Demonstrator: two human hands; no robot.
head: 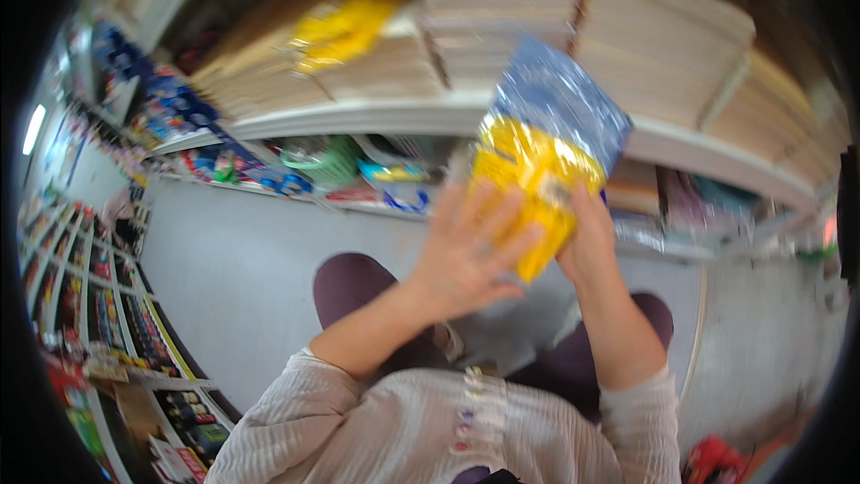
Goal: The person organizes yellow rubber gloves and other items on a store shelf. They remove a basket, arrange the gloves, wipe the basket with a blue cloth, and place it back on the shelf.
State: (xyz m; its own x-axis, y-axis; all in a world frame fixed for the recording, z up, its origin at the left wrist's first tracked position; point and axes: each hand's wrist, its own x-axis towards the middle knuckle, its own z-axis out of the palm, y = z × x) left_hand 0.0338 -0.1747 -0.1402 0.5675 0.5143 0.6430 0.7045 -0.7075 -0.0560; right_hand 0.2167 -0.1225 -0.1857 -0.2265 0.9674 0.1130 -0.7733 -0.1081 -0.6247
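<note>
A glossy plastic-wrapped packet [537,154], yellow below and blue-grey above, is held tilted in front of me. My right hand [588,232] grips its lower right edge, with the thumb on the front. Over the lower left of the yellow part lies my left hand [470,249], fingers spread. Motion blur hides whether that palm presses on the wrapping. The packet bears writing too blurred to make out.
Ahead runs a white-edged shelf [376,117] carrying stacks of pale board-like goods [500,7]. Another yellow packet [353,23] rests on them. A green plastic basket [326,161] sits on the lower shelf. Racks of small goods [101,282] line the left, and a red item [715,460] lies lower right.
</note>
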